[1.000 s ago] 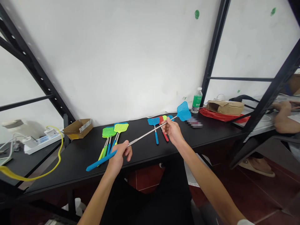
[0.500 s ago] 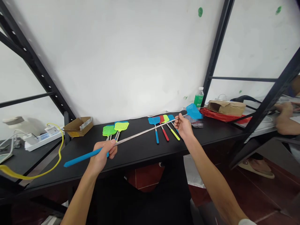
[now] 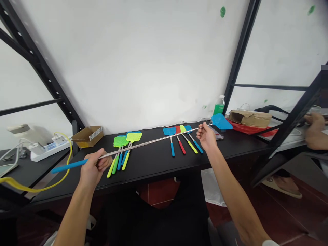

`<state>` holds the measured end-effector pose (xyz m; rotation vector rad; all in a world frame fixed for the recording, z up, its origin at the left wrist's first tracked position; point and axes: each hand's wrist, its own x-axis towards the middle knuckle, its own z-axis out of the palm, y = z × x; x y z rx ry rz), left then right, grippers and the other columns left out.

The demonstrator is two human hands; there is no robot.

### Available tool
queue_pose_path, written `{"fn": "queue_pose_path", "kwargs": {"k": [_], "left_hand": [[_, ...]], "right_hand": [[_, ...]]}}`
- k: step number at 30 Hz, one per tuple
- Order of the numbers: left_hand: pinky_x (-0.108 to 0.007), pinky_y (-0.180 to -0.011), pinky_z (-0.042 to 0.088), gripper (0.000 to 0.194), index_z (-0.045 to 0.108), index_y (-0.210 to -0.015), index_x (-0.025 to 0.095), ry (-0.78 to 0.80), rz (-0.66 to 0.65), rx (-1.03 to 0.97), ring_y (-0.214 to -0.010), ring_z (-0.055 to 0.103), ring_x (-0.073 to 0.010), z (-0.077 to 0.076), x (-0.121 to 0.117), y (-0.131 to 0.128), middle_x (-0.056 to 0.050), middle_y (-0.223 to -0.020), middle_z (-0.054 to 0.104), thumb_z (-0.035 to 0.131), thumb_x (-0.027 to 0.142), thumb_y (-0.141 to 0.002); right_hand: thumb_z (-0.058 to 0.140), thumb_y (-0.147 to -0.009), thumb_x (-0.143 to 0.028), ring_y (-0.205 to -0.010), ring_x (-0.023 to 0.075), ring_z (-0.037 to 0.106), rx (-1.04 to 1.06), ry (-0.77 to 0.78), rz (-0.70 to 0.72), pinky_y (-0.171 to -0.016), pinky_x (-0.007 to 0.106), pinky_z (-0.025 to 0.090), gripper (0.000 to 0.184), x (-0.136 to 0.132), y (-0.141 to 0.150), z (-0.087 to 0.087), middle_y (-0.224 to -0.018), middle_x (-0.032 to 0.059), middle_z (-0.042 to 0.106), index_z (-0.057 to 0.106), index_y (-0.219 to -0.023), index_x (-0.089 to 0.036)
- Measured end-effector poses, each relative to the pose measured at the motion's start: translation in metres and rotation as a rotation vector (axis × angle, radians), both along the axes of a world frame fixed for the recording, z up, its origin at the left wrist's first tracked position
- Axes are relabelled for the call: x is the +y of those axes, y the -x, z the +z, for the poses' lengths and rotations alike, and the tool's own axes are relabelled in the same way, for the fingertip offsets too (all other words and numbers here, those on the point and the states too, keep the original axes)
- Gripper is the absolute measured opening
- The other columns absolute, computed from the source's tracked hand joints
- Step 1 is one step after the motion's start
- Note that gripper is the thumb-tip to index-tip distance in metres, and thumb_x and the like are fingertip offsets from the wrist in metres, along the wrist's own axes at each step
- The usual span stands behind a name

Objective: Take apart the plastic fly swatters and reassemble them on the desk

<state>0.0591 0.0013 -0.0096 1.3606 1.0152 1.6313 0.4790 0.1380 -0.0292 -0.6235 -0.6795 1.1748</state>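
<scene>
Above the black table [image 3: 153, 165], the two hands hold one blue fly swatter [image 3: 148, 142] lengthwise, a little slanted. The fingers of the left hand [image 3: 93, 167] are clamped around it, where the blue handle [image 3: 69, 166] meets the metal shaft; this handle points toward the left end of the table. The fingers of the right hand [image 3: 208, 136] pinch the thin shaft with the thumb, close to the blue head [image 3: 220, 121], which is over the right back part of the table. On the left half of the table lies a bunch of swatters [image 3: 124, 158] with green, yellow and blue parts. Right of the table's middle, four swatters [image 3: 182, 147], blue, red, yellow and blue, lie side by side. At the table's left back corner sits an open cardboard box [image 3: 88, 137]; near its right back corner stands a bottle [image 3: 219, 106] with green label. Beyond the table's right end, another person's hand [image 3: 316, 124] is partly visible.
</scene>
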Motion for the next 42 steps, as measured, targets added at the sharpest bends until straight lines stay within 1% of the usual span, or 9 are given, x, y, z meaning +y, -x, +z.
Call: {"fn": "queue_pose_path", "kwargs": {"k": [3,6,10,14,18,25,33,36,42], "left_hand": [[-0.030,-0.051,0.028,0.051,0.033,-0.047,0.019,-0.061,0.081,-0.136,-0.039,0.025,-0.0097,0.007,0.000,-0.003,0.004,-0.041,0.022,0.046,0.037,-0.093],[-0.029,-0.049,0.029,0.050,0.034,-0.047,0.020,-0.037,0.135,-0.208,-0.038,0.026,-0.0098,0.009,0.003,-0.007,0.004,-0.041,0.023,0.048,0.040,-0.090],[-0.028,-0.045,0.026,0.051,0.034,-0.046,0.021,0.061,0.124,-0.210,-0.037,0.024,-0.0097,0.003,0.009,-0.016,0.004,-0.040,0.023,0.051,0.042,-0.089],[-0.029,-0.044,0.027,0.053,0.031,-0.044,0.022,0.095,0.101,-0.184,-0.035,0.022,-0.0098,-0.004,0.014,-0.026,0.004,-0.039,0.020,0.049,0.043,-0.089],[-0.029,-0.042,0.026,0.054,0.032,-0.042,0.023,0.097,0.086,-0.143,-0.034,0.022,-0.0101,-0.006,0.014,-0.030,0.004,-0.038,0.021,0.049,0.042,-0.089],[-0.029,-0.042,0.025,0.051,0.032,-0.042,0.022,0.062,0.052,-0.098,-0.035,0.021,-0.0094,-0.004,0.013,-0.032,0.004,-0.037,0.021,0.052,0.037,-0.086],[-0.029,-0.043,0.024,0.050,0.032,-0.041,0.022,0.102,0.098,-0.122,-0.036,0.021,-0.0093,-0.003,0.010,-0.010,0.004,-0.038,0.021,0.051,0.035,-0.086],[-0.029,-0.045,0.026,0.051,0.031,-0.042,0.021,0.060,0.134,-0.170,-0.035,0.020,-0.0089,-0.002,0.011,-0.007,0.004,-0.039,0.020,0.049,0.036,-0.087],[-0.027,-0.046,0.027,0.050,0.032,-0.048,0.020,0.039,0.157,-0.303,-0.036,0.020,-0.0088,0.002,0.009,-0.009,0.005,-0.040,0.021,0.051,0.039,-0.089]], "right_hand": [[0.078,-0.077,-0.052,-0.047,0.0086,0.048,0.020,-0.049,0.068,-0.040,0.021,0.035,0.035,-0.005,0.009,0.004,-0.058,-0.0036,0.053,0.064,-0.076,-0.019],[0.075,-0.079,-0.053,-0.046,0.0084,0.048,0.017,-0.056,0.106,-0.040,0.022,0.034,0.036,-0.010,0.020,0.008,-0.058,-0.0031,0.054,0.066,-0.078,-0.018],[0.074,-0.080,-0.054,-0.045,0.0084,0.049,-0.021,-0.042,0.119,-0.039,0.022,0.033,0.037,-0.016,0.034,0.010,-0.057,-0.0022,0.055,0.067,-0.076,-0.018],[0.075,-0.078,-0.058,-0.045,0.0081,0.050,-0.051,-0.066,0.156,-0.039,0.021,0.034,0.042,-0.016,0.041,0.007,-0.059,-0.0017,0.058,0.068,-0.078,-0.017],[0.076,-0.077,-0.059,-0.047,0.0093,0.054,-0.140,-0.060,0.180,-0.040,0.020,0.036,0.044,-0.013,0.039,0.004,-0.062,0.0013,0.064,0.069,-0.077,-0.016],[0.078,-0.077,-0.054,-0.045,0.0100,0.056,-0.142,-0.053,0.068,-0.038,0.019,0.035,0.041,-0.009,0.021,0.008,-0.057,0.0020,0.063,0.068,-0.072,-0.015],[0.079,-0.077,-0.052,-0.048,0.0097,0.056,-0.097,-0.021,0.033,-0.040,0.019,0.036,0.038,-0.001,0.011,0.000,-0.057,0.0011,0.062,0.068,-0.072,-0.015],[0.079,-0.076,-0.052,-0.048,0.0102,0.055,-0.110,-0.032,0.061,-0.040,0.020,0.036,0.037,-0.003,0.014,0.001,-0.058,0.0009,0.063,0.068,-0.073,-0.016],[0.078,-0.076,-0.050,-0.049,0.0099,0.056,-0.116,0.010,0.221,-0.041,0.020,0.035,0.035,-0.008,0.020,0.001,-0.064,0.0009,0.066,0.070,-0.083,-0.017]]}}
